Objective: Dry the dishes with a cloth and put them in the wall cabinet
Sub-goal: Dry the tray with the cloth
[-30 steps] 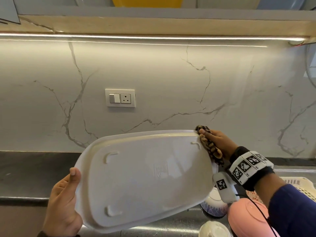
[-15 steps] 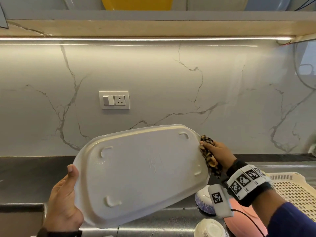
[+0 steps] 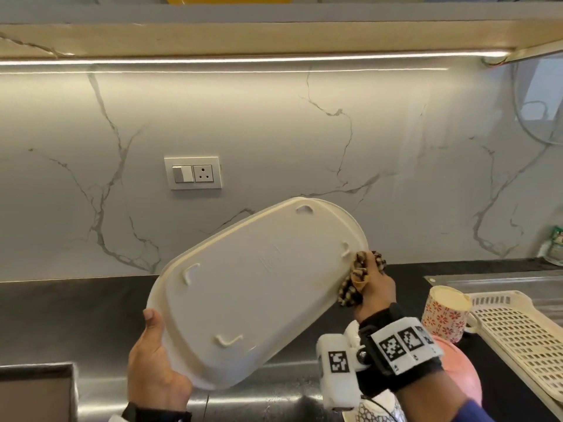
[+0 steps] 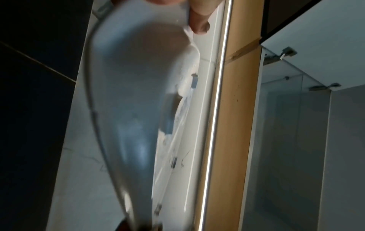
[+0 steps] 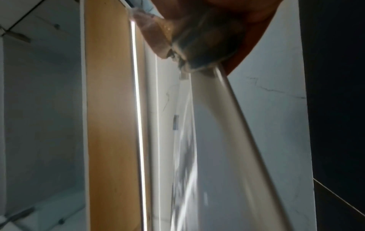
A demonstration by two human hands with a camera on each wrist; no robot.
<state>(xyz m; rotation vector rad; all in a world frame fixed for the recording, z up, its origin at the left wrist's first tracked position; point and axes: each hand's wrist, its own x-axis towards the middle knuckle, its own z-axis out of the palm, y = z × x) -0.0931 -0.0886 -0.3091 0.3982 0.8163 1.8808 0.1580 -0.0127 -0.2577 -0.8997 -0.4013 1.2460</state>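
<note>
A large white oval platter point(image 3: 253, 290) is held up in front of the marble wall, its underside with four small feet facing me, tilted up to the right. My left hand point(image 3: 152, 367) grips its lower left rim, thumb on the underside. My right hand point(image 3: 370, 287) holds a bunched brown-and-cream patterned cloth point(image 3: 355, 280) against the platter's right edge. The left wrist view shows the platter point(image 4: 134, 109) blurred, with a fingertip point(image 4: 199, 23) at its rim. In the right wrist view the cloth point(image 5: 197, 46) sits at the platter's rim point(image 5: 233, 117). The wall cabinet's underside point(image 3: 274, 38) runs above.
On the dark counter to the right stand a red-flowered mug point(image 3: 446, 313), a pink dish point(image 3: 460, 373) and a cream perforated drying tray point(image 3: 524, 333). A patterned bowl point(image 3: 377, 409) lies below my right wrist. A switch and socket plate point(image 3: 193, 173) is on the wall. A steel sink edge point(image 3: 39, 388) is lower left.
The platter has turned, its right end rising higher. My right hand with the cloth has slid down along the right rim. The view has shifted, showing the mug and more counter.
</note>
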